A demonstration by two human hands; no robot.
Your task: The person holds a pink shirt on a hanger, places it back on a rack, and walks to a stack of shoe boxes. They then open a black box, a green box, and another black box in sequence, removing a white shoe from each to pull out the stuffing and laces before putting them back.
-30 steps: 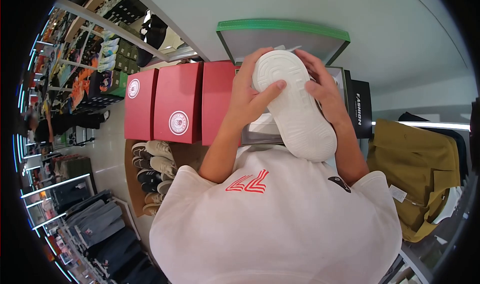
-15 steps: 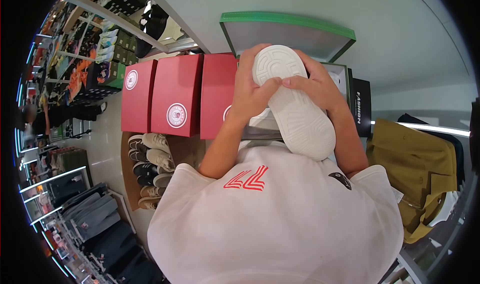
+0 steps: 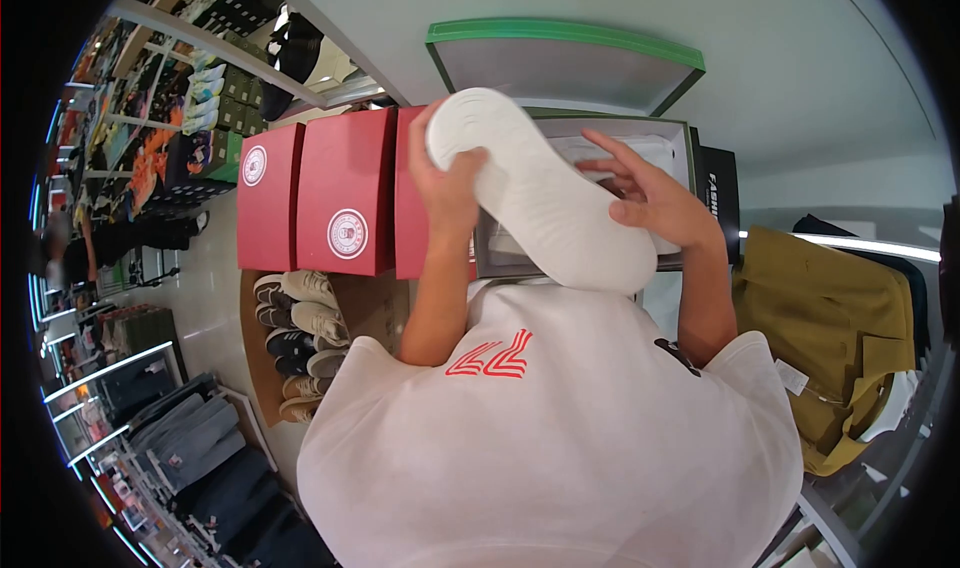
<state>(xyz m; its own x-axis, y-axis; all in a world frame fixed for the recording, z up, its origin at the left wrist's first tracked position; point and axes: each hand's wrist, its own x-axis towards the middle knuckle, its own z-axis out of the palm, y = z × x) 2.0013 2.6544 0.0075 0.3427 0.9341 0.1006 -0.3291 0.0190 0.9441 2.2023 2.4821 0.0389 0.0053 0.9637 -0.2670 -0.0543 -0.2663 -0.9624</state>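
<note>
I have my two hands apart; the left hand (image 3: pixel 445 190) is clamped on the far-left end of a white shoe (image 3: pixel 545 193), thumb pressed on the sole, fingers round the side; the right hand (image 3: pixel 665 203) is spread open beside the shoe's nearer end, its thumb over the edge of the sole, and from here I cannot tell whether that thumb touches; the shoe is held up with its sole towards my camera, slanting over an open box (image 3: pixel 691 158), one end past the box's far left corner and the other out over its near edge, close to the white shirt (image 3: pixel 560 458) with red print; along the far edge of the box I see a green-rimmed lid (image 3: pixel 570 73) tilted up; inside, towards the far right corner, lies white stuff (image 3: pixel 650 150) that I cannot make out fully behind the fingers; beside the right edge of the box I have a black box (image 3: pixel 722 180) lettered FASHION; past the left edge stand three red boxes (image 3: pixel 345 183) in a row, the nearest one partly behind my left arm; on the near side of those, a brown carton (image 3: pixel 372 313) holds pairs of shoes (image 3: pixel 318 320) crowded along its left edge; off to my right hangs a mustard garment (image 3: pixel 830 328) with a white tag (image 3: pixel 790 376); far left I can see a person in dark clothes (image 3: pixel 130 258) and hanging trousers (image 3: pixel 190 423)
</note>
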